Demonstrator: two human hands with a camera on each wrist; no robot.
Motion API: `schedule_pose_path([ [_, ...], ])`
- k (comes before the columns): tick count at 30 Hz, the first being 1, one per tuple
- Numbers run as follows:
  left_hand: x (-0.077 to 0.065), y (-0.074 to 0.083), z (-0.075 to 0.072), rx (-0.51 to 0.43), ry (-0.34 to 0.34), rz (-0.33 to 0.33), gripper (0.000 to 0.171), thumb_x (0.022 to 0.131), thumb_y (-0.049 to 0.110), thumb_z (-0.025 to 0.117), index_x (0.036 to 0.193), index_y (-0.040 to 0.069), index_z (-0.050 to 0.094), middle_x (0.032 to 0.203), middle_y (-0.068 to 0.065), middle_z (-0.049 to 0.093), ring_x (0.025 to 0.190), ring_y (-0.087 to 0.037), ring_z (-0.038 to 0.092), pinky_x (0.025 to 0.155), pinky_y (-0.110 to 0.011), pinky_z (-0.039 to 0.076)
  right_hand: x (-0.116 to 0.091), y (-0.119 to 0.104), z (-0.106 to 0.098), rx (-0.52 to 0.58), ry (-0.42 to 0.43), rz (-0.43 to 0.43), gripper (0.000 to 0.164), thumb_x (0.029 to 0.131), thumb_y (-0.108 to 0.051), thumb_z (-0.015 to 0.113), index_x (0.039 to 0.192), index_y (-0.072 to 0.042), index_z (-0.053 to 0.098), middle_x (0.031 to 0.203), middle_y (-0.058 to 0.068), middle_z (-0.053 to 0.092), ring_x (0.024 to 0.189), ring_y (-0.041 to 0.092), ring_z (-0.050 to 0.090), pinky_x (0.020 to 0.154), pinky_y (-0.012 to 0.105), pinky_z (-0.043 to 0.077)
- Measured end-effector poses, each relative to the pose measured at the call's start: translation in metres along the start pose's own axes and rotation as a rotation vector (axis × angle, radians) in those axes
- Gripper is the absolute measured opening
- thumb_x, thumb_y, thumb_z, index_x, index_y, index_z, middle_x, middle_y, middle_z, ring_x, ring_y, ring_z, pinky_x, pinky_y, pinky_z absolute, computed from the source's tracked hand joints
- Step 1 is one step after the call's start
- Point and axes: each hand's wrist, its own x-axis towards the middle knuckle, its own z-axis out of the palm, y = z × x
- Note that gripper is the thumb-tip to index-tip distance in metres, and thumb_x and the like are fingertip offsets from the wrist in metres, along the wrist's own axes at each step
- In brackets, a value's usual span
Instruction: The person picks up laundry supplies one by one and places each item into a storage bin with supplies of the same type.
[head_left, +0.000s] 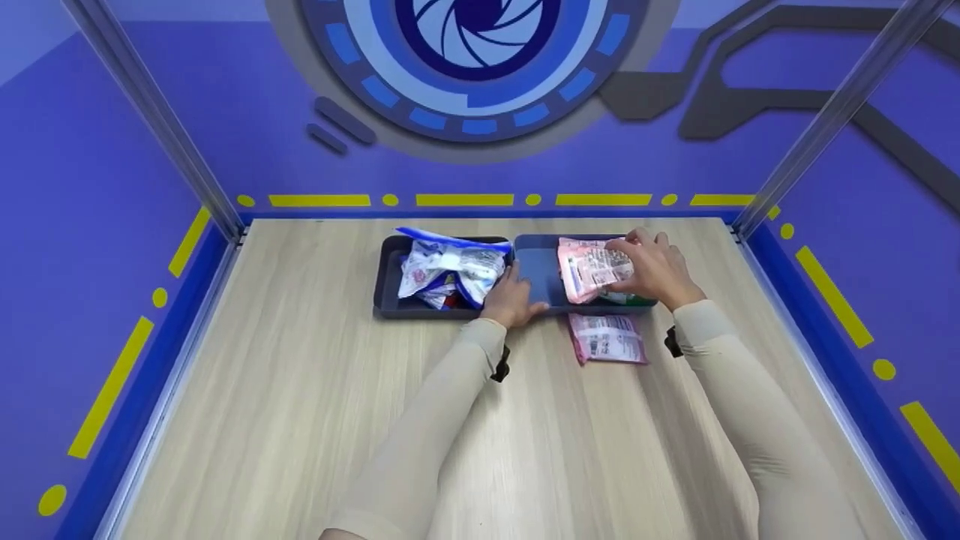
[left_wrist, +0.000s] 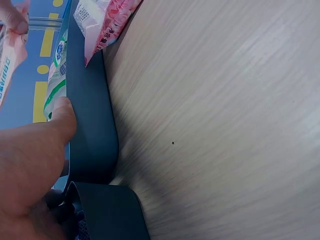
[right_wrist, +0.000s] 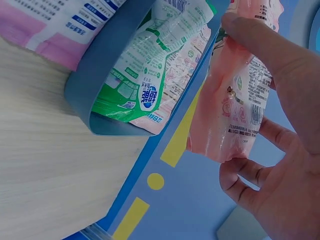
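Note:
My right hand (head_left: 658,270) pinches a pale pink printed packet (head_left: 583,274) above the right-hand bin (head_left: 534,259). The right wrist view shows the thumb on one face of the packet and fingers at its far side and lower edge. Inside this bin lie a green-and-white pouch (right_wrist: 132,82) and another pale pink packet (right_wrist: 181,65). My left hand (head_left: 512,298) rests where the two bins meet, its thumb straight along the right bin's rim; its other fingers are partly hidden. White-and-blue packets (head_left: 457,262) fill the left-hand bin (head_left: 385,289).
A darker pink packet (head_left: 609,341) lies on the wooden table (head_left: 300,420) just in front of the right bin. Behind the bins stands a blue-purple wall (head_left: 225,135) with yellow dashes. Metal posts (head_left: 165,127) mark the corners.

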Motion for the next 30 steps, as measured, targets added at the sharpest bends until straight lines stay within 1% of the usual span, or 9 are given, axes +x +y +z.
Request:
schedule_pose_path([
  [6,-0.001,0.0,-0.001,-0.01,-0.006,0.0,0.073,0.098,0.059,0.06,0.146,0.004,0.057,0.17,-0.019,0.012,0.155,-0.031,0.022,0.12,-0.038,0.034,0.009,-0.003,-0.001,-0.031,-0.015,0.024,0.075,0.073,-0.047,0.091,0.138,-0.021,0.063,0.136,0.019,0.053,0.111,0.047,0.049,0.087,0.066,0.047],
  [9,-0.001,-0.001,0.0,-0.012,-0.001,0.005,0.072,0.097,0.059,0.06,0.145,0.005,0.057,0.17,-0.019,0.012,0.155,-0.031,0.022,0.12,-0.038,0.033,0.013,-0.005,-0.001,-0.031,-0.021,0.027,0.074,0.074,-0.045,0.091,0.138,-0.02,0.064,0.135,0.019,0.053,0.112,0.047,0.048,0.088,0.067,0.047],
  [16,0.0,-0.002,0.002,0.01,0.01,0.015,0.073,0.097,0.06,0.06,0.145,0.004,0.058,0.17,-0.019,0.014,0.155,-0.031,0.022,0.121,-0.037,0.033,0.02,-0.009,0.0,-0.045,-0.022,0.049,0.072,0.074,-0.044,0.091,0.137,-0.02,0.065,0.132,0.019,0.054,0.114,0.048,0.047,0.09,0.069,0.047],
  [21,0.001,-0.001,0.001,0.012,0.02,0.015,0.071,0.097,0.059,0.06,0.142,0.003,0.06,0.169,-0.02,0.016,0.155,-0.032,0.022,0.122,-0.036,0.03,0.028,-0.012,0.003,-0.056,-0.007,0.07,0.072,0.074,-0.041,0.092,0.138,-0.02,0.065,0.128,0.019,0.054,0.11,0.047,0.048,0.089,0.067,0.047],
  [26,0.0,-0.001,0.001,0.02,0.009,0.007,0.071,0.097,0.06,0.059,0.142,0.004,0.061,0.17,-0.019,0.015,0.155,-0.032,0.021,0.123,-0.036,0.029,0.035,-0.018,0.004,-0.062,-0.007,0.092,0.07,0.075,-0.039,0.091,0.138,-0.019,0.064,0.126,0.019,0.053,0.107,0.047,0.046,0.088,0.067,0.047],
  [30,0.0,-0.001,0.0,0.02,-0.001,0.006,0.072,0.098,0.06,0.058,0.142,0.004,0.06,0.17,-0.018,0.013,0.156,-0.032,0.018,0.124,-0.036,0.026,0.042,-0.023,0.006,-0.075,-0.015,0.11,0.071,0.076,-0.04,0.091,0.138,-0.019,0.064,0.127,0.019,0.051,0.107,0.046,0.046,0.086,0.066,0.047],
])
